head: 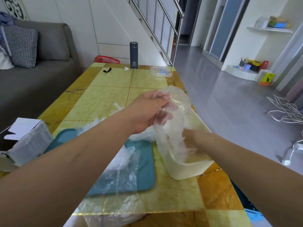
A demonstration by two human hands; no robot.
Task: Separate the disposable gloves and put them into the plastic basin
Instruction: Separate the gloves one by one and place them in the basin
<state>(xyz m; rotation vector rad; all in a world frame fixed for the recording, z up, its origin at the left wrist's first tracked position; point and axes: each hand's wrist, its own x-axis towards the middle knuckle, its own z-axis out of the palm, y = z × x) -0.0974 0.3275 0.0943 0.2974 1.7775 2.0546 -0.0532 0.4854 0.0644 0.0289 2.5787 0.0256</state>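
Pinching a wad of clear disposable gloves (165,128) above the table, the left hand (147,110) closes its fingertips on the upper end of the film at about 1 o'clock from the frame's centre. The right hand (191,139) sits lower, near 4 o'clock of the left, its fingers wrapped in the same bundle and gripping the bottom end. Both hands hold the gloves over the translucent plastic basin (188,171), which stands on the yellow tiled table (106,99) along its right edge. At 7 o'clock from the basin lies a teal tray (146,174) with loose clear gloves (121,169) spread across it and spilling toward the near table edge. A white cardboard box (31,141) rests at 9 o'clock, partly open. At the far end, near 12 o'clock, stand a dark flask (133,54) and a clear plastic container (161,71).
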